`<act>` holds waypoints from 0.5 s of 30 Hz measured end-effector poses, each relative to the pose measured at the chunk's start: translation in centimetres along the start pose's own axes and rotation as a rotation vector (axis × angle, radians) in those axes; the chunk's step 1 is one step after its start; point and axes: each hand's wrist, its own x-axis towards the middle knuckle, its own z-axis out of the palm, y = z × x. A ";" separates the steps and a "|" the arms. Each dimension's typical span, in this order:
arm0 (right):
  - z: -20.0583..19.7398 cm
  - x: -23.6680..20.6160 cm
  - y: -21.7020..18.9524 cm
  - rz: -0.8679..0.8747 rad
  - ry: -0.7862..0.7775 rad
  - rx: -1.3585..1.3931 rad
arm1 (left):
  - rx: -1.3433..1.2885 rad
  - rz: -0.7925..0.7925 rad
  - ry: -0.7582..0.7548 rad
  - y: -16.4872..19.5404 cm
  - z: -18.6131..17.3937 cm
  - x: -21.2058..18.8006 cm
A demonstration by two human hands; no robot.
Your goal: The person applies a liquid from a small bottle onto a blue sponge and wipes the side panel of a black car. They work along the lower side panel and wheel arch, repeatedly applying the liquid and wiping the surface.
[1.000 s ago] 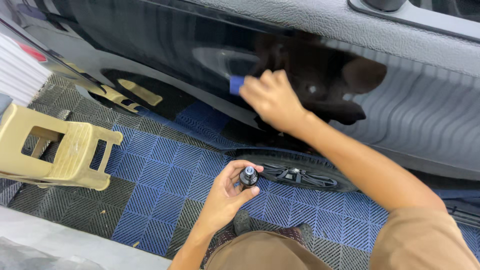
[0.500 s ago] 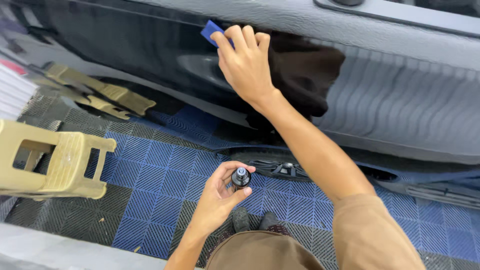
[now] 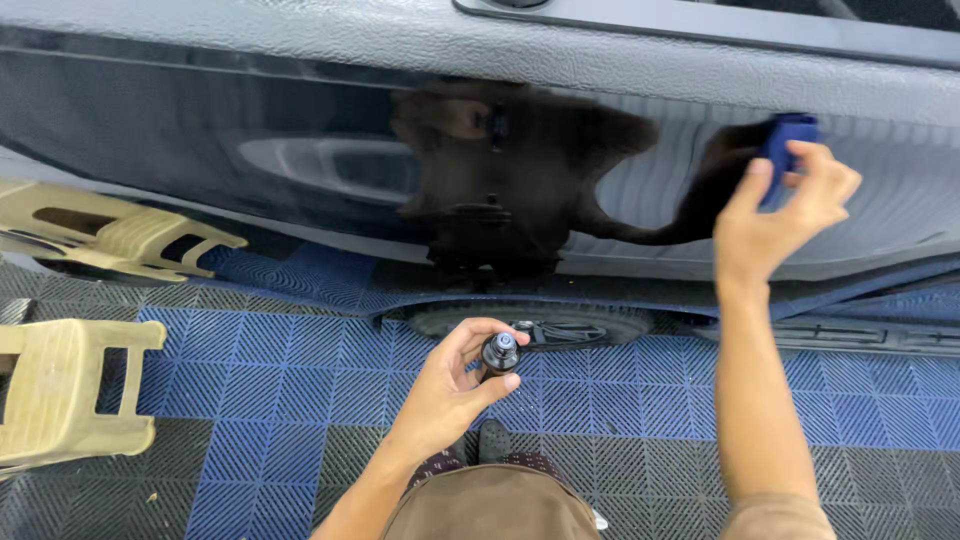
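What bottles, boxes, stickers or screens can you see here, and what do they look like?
Small dark bottle: held in the left hand, round, with a pale cap on top; any sticker on it is hidden.
No boxes, signs or screens show.

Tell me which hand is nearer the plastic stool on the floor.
Left. The left hand, holding a small bottle, is low and right of the stool; the right hand is up on the car panel, farther off.

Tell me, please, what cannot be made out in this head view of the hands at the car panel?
- Blue applicator pad: mostly covered by the right hand.
- Small dark bottle: body wrapped by the left hand.
- Beige stool: cut by the left edge.
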 end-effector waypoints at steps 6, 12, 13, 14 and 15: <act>-1.1 -0.7 4.2 0.176 0.140 0.022 | 0.014 -0.012 -0.057 -0.7 -1.3 0.5; 4.9 -3.4 -11.0 0.043 0.043 0.060 | 0.020 -0.011 -0.080 0.3 -6.1 0.4; 6.2 -3.8 -14.1 -0.010 0.008 -0.020 | 0.020 -0.011 -0.076 0.6 -7.2 0.2; 7.6 -4.0 -17.4 -0.031 0.004 0.028 | 0.021 -0.011 -0.071 1.1 -8.3 -0.1; 8.9 -4.1 -20.5 -0.050 0.001 0.073 | 0.022 -0.012 -0.069 1.5 -9.4 -0.4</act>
